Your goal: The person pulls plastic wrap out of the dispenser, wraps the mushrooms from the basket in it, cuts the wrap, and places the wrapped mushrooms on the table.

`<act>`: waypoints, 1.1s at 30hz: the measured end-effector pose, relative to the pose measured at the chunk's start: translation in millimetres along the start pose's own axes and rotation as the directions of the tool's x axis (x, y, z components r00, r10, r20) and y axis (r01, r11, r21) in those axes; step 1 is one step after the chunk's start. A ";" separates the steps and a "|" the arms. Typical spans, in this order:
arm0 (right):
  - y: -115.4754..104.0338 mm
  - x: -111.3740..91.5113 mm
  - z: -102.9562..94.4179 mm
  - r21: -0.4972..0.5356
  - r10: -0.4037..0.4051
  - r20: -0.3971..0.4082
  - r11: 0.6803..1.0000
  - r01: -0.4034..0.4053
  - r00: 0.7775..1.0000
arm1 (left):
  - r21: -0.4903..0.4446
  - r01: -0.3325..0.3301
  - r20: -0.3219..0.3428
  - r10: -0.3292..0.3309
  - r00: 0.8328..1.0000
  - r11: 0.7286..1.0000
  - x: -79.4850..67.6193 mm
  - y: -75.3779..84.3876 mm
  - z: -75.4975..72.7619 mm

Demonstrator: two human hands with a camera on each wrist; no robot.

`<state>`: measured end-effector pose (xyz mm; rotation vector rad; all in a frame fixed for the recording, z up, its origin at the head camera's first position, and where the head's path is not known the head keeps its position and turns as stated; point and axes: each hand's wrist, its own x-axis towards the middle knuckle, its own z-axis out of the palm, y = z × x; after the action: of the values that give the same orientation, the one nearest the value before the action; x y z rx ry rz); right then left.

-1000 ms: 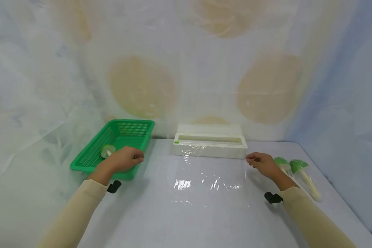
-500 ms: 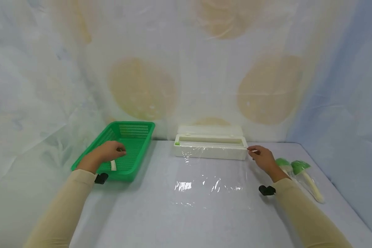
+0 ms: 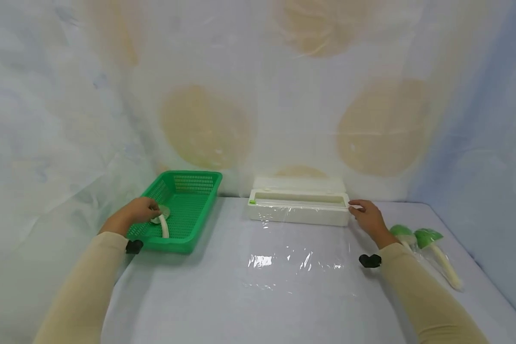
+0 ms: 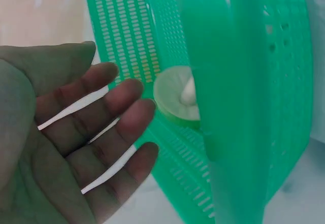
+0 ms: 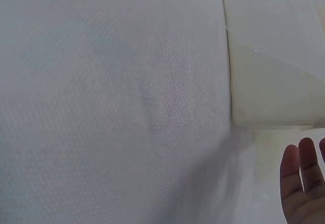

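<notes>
My left hand reaches over the left side of a green plastic basket. Inside lies a green-capped mushroom with a white stem. In the left wrist view, the loosely bent fingers are apart from the mushroom, whose stem is partly hidden by the basket rim. At the right end of a white cling film dispenser is my right hand, its fingers extended and holding nothing. Clear cling film stretches from the dispenser over the table.
Two more green-capped mushrooms lie at the right, the outer one in clear film and the other partly behind my right arm. The dispenser's lid stands raised against the patterned backdrop. Sheeting also hangs along both sides of the table.
My left hand has moved leftward, in over the basket near the mushroom. My right hand remains by the dispenser's right end. The view has shifted slightly.
</notes>
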<state>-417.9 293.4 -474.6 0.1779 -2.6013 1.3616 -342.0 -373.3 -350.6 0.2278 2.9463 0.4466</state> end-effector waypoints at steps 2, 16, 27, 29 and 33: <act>1.1 2.6 1.7 0.021 -0.022 0.014 1.000 0.022 1.000 | 0.002 0.026 0.003 -0.026 1.000 1.000 -0.4 -4.4 -0.2; -6.5 9.9 11.4 0.195 0.009 0.112 0.980 -0.031 0.994 | -0.176 0.170 0.185 -0.137 0.973 0.970 18.6 -22.8 -2.6; 5.4 3.4 16.2 0.288 0.060 0.140 0.953 -0.098 0.988 | -0.216 0.308 0.260 -0.249 0.933 0.927 19.4 -12.3 0.8; 6.6 2.3 14.5 0.303 0.066 0.132 0.947 -0.104 0.989 | -0.223 0.321 0.266 -0.259 0.928 0.920 21.8 -8.9 1.4; 9.1 1.4 11.8 0.329 0.078 0.127 0.937 -0.116 0.989 | -0.218 0.316 0.242 -0.262 0.934 0.923 29.6 -6.4 1.1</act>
<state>-422.5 288.9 -488.1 0.1823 -2.4716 1.8780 -371.5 -373.9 -357.3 -0.1826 2.6224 0.7000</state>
